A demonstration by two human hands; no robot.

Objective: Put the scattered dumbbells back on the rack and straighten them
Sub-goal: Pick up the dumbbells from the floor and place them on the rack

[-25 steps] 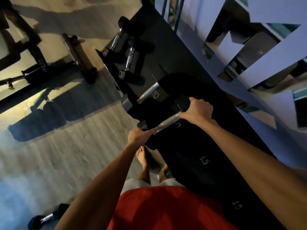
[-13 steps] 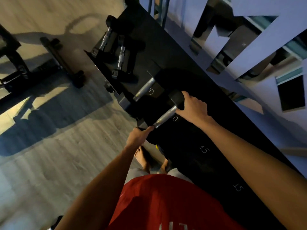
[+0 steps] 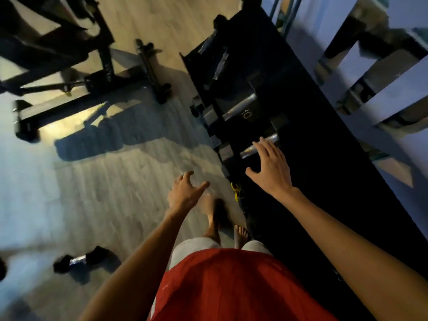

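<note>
A black dumbbell rack [image 3: 324,172] runs along the right wall. On it lies a dumbbell with a silver handle [image 3: 252,150], just beyond my right hand [image 3: 271,169], whose fingers are spread and hold nothing. A second dumbbell marked 10 [image 3: 240,106] rests farther along, and two smaller ones [image 3: 215,56] lie at the far end. My left hand [image 3: 185,194] hangs open over the floor, left of the rack. One loose dumbbell [image 3: 80,260] lies on the floor at the lower left.
A black weight bench frame [image 3: 69,72] stands on the wooden floor at the upper left, with a crossbar foot [image 3: 152,70] near the rack's end. My bare feet [image 3: 222,225] stand beside the rack. Mirrors line the wall at right.
Both hands have let go of the dumbbell handle and drawn back from it; the dumbbell now lies on the rack. The view has swung left, bringing the floor dumbbell into sight.
</note>
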